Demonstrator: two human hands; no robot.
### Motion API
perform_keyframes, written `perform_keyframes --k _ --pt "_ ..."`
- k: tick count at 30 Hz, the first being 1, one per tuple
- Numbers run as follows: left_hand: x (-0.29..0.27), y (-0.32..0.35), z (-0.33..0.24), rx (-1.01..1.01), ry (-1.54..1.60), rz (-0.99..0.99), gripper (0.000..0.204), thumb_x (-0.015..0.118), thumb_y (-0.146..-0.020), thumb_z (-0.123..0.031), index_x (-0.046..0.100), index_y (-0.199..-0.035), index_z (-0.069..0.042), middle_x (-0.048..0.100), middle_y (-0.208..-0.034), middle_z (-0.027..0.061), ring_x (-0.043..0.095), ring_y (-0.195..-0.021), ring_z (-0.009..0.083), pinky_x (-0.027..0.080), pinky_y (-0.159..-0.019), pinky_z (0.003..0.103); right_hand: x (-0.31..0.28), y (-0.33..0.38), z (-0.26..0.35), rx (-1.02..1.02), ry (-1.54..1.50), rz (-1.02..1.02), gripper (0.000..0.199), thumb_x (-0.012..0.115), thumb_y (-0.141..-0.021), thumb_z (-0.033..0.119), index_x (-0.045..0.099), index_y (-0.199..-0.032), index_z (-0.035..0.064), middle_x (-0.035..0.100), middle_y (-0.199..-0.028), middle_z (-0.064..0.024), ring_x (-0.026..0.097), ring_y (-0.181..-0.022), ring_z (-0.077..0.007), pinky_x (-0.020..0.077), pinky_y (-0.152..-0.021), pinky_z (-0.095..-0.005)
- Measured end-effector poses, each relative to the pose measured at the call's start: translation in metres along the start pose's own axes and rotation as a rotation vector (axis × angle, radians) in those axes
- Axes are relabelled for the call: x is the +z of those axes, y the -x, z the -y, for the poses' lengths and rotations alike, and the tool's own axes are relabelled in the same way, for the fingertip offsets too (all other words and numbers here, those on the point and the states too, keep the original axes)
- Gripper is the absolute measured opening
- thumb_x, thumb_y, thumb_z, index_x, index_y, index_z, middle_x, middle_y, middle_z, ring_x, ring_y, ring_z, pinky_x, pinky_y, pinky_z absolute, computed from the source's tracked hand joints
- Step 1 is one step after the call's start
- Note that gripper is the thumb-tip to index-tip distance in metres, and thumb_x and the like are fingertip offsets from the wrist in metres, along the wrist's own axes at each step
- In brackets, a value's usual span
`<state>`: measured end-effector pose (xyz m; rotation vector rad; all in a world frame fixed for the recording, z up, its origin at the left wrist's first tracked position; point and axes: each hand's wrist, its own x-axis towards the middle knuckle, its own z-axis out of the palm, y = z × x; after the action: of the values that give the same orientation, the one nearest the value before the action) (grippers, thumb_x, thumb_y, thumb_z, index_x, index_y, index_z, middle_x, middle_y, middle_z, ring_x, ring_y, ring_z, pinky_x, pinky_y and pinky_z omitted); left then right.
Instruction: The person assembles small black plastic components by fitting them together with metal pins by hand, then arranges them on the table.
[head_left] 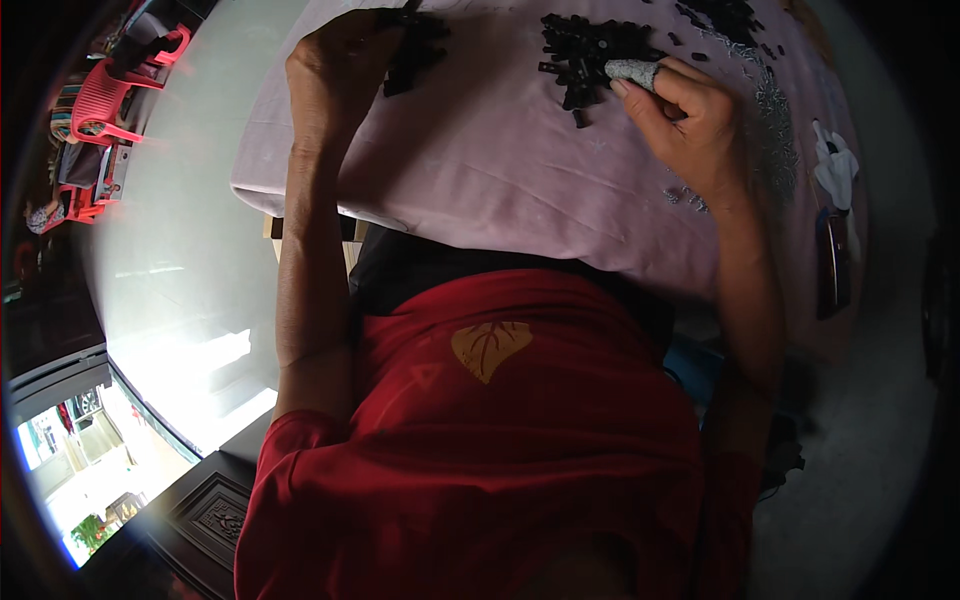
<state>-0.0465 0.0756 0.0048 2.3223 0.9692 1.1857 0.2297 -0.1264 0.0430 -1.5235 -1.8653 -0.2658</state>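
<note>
Both hands are up over the desk: the right hand (690,125), a grey fabric sleeve (634,72) over its index fingertip, brings thumb and finger together at the right side of a heap of small black knobbly parts (580,60). Whether a part sits in that pinch, I can't tell. The left hand (335,70) bends over a smaller cluster of black parts (415,60) towards the far left; its fingertips are lost in shadow, so its grip can't be read either.

The step in hand looks like picking and handling single parts; the next move probably calls for a fine pinch that frees one piece without dragging its neighbours.

Outward now: a bare stretch of the pale pink cloth (480,170) parts the two groups and runs to the desk's near edge, giving the hands easy room to cross. The right side is tighter: loose silvery metal pieces (775,120) spread beyond the right hand, a few near its wrist, with another black pile (725,18) at the far right corner. Along the right edge lie a crumpled white item (835,170) and a dark, flat oblong object (832,262), a likely snag for a wide elbow.
</note>
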Motion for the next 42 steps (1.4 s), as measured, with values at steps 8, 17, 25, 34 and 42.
perform_keyframes --k 8,17,25,34,42 --pt "0.013 0.005 -0.035 0.01 -0.098 -0.044 0.023 0.075 -0.089 -0.02 0.076 -0.108 -0.006 0.077 -0.094 0.0071 0.073 -0.084 0.0153 0.057 -0.074 0.031 0.012 0.005 0.007 -0.083 -0.037 0.206 0.031 0.083 -0.077 0.016 0.058 -0.066 0.001 0.057 -0.065 -0.0068 0.059 -0.055 -0.0222 0.0478 -0.051 -0.0364" --pt "0.06 0.013 -0.097 0.251 0.201 0.32 0.024 0.074 -0.083 -0.015 0.074 -0.103 -0.003 0.072 -0.097 0.0206 0.071 -0.086 0.0352 0.057 -0.077 0.039 0.005 0.008 -0.002 -0.106 0.026 0.172 0.007 0.073 -0.078 0.008 0.071 -0.08 0.0016 0.064 -0.073 -0.0083 0.065 -0.064 -0.0268 0.0527 -0.059 -0.0378" --pt "0.078 0.02 -0.1 0.365 0.155 0.343 0.031 0.078 -0.08 -0.022 0.071 -0.104 -0.004 0.066 -0.103 0.0176 0.066 -0.095 0.0363 0.055 -0.083 0.042 -0.037 0.002 -0.014 0.187 0.07 0.317 0.019 0.074 -0.081 0.014 0.065 -0.072 0.0003 0.061 -0.062 -0.0097 0.058 -0.054 -0.0234 0.0446 -0.054 -0.0365" --pt "0.044 0.028 -0.101 0.357 0.178 0.22 0.036 0.079 -0.082 -0.023 0.069 -0.109 0.0 0.066 -0.107 0.0178 0.066 -0.09 0.0344 0.054 -0.081 0.041 -0.05 0.008 -0.022 0.349 -0.082 0.543 0.035 0.073 -0.076 0.012 0.046 -0.057 -0.0008 0.038 -0.049 -0.0031 0.035 -0.046 -0.0089 0.0316 -0.047 -0.032" --pt "-0.099 0.096 -0.033 -0.711 0.467 1.105 0.012 0.067 -0.096 -0.008 0.072 -0.104 -0.001 0.071 -0.084 0.0044 0.068 -0.08 0.0109 0.055 -0.068 0.027 -0.055 0.019 -0.031 0.375 -0.116 0.486 0.026 0.073 -0.083 0.006 0.055 -0.067 -0.0029 0.049 -0.056 0.0009 0.042 -0.054 -0.0031 0.0341 -0.047 -0.0263"
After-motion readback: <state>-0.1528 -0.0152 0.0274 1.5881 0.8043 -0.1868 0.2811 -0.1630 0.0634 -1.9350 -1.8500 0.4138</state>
